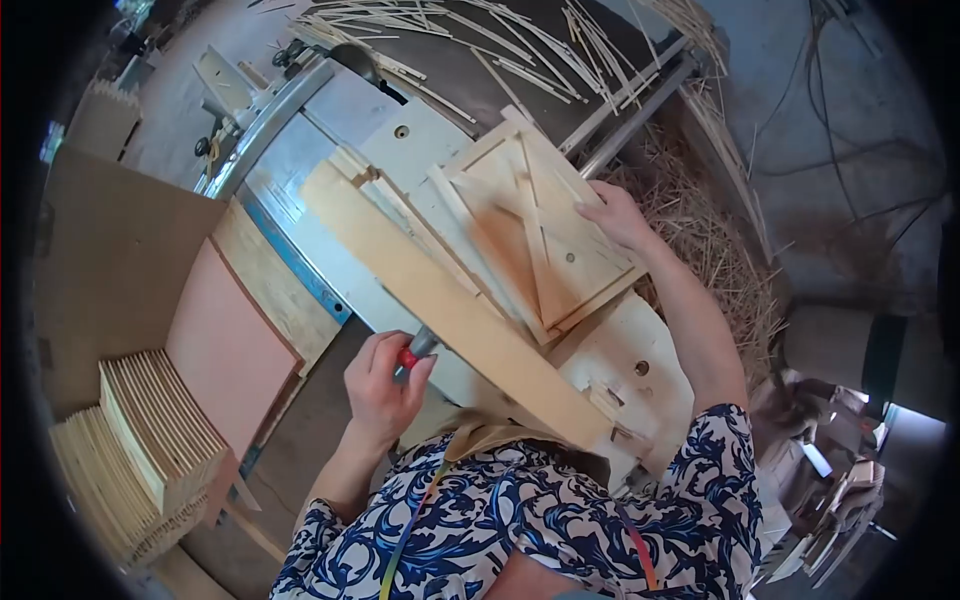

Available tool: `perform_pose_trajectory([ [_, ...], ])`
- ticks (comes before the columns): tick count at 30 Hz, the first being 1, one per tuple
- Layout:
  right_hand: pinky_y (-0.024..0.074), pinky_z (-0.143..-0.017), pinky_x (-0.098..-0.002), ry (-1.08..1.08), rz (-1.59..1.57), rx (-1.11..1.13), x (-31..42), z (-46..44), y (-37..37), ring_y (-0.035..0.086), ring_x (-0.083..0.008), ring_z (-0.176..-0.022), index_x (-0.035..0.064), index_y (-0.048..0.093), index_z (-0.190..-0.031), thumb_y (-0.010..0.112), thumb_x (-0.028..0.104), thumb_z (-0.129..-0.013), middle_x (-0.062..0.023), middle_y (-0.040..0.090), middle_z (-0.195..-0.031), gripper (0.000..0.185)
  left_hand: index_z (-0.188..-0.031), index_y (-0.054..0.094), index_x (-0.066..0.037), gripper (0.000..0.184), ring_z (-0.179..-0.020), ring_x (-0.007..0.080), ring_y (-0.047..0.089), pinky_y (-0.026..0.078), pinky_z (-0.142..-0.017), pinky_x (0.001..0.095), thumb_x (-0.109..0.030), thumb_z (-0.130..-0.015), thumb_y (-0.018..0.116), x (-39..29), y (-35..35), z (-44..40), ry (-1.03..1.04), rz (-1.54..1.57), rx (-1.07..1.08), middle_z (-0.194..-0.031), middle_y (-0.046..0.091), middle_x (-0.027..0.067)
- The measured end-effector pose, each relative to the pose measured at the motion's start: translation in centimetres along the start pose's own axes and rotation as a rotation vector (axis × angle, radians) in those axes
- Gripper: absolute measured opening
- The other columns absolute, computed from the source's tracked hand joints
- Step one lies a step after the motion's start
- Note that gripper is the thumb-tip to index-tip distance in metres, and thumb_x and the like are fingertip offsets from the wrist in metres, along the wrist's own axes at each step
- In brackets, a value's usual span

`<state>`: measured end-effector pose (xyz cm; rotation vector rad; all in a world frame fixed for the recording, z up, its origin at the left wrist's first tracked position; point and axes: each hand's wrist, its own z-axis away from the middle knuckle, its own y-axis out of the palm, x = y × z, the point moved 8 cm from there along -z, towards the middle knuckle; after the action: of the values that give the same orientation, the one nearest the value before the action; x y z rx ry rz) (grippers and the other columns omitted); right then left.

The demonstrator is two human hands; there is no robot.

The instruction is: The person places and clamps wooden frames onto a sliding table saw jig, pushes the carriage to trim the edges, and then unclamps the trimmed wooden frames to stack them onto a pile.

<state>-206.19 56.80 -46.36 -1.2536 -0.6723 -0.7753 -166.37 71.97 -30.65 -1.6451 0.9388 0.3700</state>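
Observation:
My left hand (385,385) is closed round a red knob (407,357) with a grey shaft, close to the near side of a long pale wooden board (450,310). Across the machine table, my right hand (617,217) grips the far right edge of a wooden frame (565,215), its thumb on top and its other fingers partly hidden. Thin strips and a diagonal batten are fixed on this frame, and a brown stain marks its surface. Between the long board and the frame lie narrow wooden strips (425,235).
A metal machine table (350,115) supports the boards. Stacked thin wooden panels (165,420) stand at left beside a pinkish sheet (232,350). Loose thin sticks (540,60) lie at the back, and a heap of wood offcuts (715,230) is at right. Cables (830,150) cross the floor.

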Motion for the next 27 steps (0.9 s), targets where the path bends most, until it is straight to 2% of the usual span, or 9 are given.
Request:
perform_pose_trajectory([
  [5, 0.0519, -0.096, -0.0336, 0.067, -0.113, 0.092, -2.3, -1.6, 3.8, 0.068, -0.0196, -0.104, 0.0033, 0.068, -0.127, 0.076, 0.017, -0.091, -0.0123, 0.074, -0.112, 0.040, -0.094, 0.065, -0.001, 0.023, -0.064, 0.0282, 0.062, 0.051, -0.057, 0.0363, -0.006, -0.078, 0.080, -1.1, 0.5, -1.1, 0.052, -0.118, 0.105, -0.084, 0.064, 0.0127],
  [8, 0.0526, -0.095, -0.0345, -0.008, 0.025, 0.061, -0.8, -1.8, 4.6, 0.070, -0.0216, -0.102, 0.0061, 0.068, -0.129, 0.076, 0.021, -0.091, -0.0127, 0.074, -0.114, 0.042, -0.090, 0.065, -0.001, 0.016, -0.060, 0.0273, 0.061, 0.049, -0.055, 0.0368, -0.005, -0.081, 0.078, -1.1, 0.1, -0.8, -0.055, -0.151, 0.191, -0.077, 0.062, 0.0122],
  [12, 0.0530, -0.095, -0.0365, -0.012, 0.062, 0.156, -1.7, -1.8, 4.8, 0.070, -0.0229, -0.103, 0.0083, 0.069, -0.129, 0.076, 0.023, -0.090, -0.0136, 0.075, -0.113, 0.042, -0.089, 0.064, 0.000, 0.011, -0.059, 0.0272, 0.061, 0.048, -0.054, 0.0369, -0.004, -0.086, 0.075, -1.1, -1.0, 0.1, -0.143, -0.112, 0.173, -0.074, 0.061, 0.0127],
  [16, 0.0532, -0.094, -0.0379, 0.044, 0.175, 0.105, -2.0, -0.6, 4.5, 0.070, -0.0244, -0.104, 0.0092, 0.068, -0.130, 0.075, 0.024, -0.089, -0.0159, 0.074, -0.115, 0.044, -0.090, 0.064, 0.001, 0.011, -0.060, 0.0280, 0.062, 0.049, -0.055, 0.0364, -0.005, -0.089, 0.073, 0.6, -2.9, 3.1, -0.247, -0.047, 0.156, -0.076, 0.061, 0.0136],
  [18, 0.0533, -0.093, -0.0345, -0.036, 0.227, 0.120, -4.9, -2.3, 5.1, 0.070, -0.0202, -0.103, 0.0111, 0.068, -0.131, 0.075, 0.025, -0.089, -0.0148, 0.074, -0.113, 0.045, -0.090, 0.064, 0.001, 0.011, -0.060, 0.0283, 0.062, 0.049, -0.055, 0.0364, -0.005, -0.089, 0.073, 1.9, -3.2, 4.1, -0.263, -0.020, 0.161, -0.076, 0.061, 0.0138],
  [20, 0.0529, -0.093, -0.0321, 0.026, 0.283, 0.201, -3.7, -2.0, 4.9, 0.068, -0.0154, -0.103, 0.0122, 0.069, -0.131, 0.077, 0.027, -0.090, -0.0102, 0.075, -0.111, 0.045, -0.091, 0.063, 0.001, 0.012, -0.062, 0.0289, 0.063, 0.049, -0.056, 0.0362, -0.005, -0.089, 0.073, 3.3, -3.1, 5.7, -0.278, 0.013, 0.164, -0.076, 0.062, 0.0142],
  [25, 0.0521, -0.095, -0.0310, 0.095, 0.124, 0.183, -5.1, -2.3, 5.0, 0.066, -0.0132, -0.105, 0.0128, 0.068, -0.133, 0.079, 0.031, -0.091, -0.0061, 0.075, -0.113, 0.047, -0.094, 0.065, 0.000, 0.014, -0.066, 0.0299, 0.065, 0.051, -0.060, 0.0384, -0.010, -0.091, 0.074, 7.7, -1.0, 6.9, -0.304, 0.134, 0.236, -0.078, 0.063, 0.0151],
  [27, 0.0515, -0.096, -0.0305, 0.132, 0.082, 0.210, -6.3, -2.6, 5.3, 0.065, -0.0122, -0.106, 0.0133, 0.067, -0.135, 0.079, 0.032, -0.091, -0.0047, 0.074, -0.115, 0.049, -0.094, 0.065, 0.000, 0.020, -0.068, 0.0332, 0.066, 0.053, -0.064, 0.0413, -0.017, -0.091, 0.074, 8.3, -0.2, 6.0, -0.255, 0.041, 0.369, -0.079, 0.064, 0.0165],
])
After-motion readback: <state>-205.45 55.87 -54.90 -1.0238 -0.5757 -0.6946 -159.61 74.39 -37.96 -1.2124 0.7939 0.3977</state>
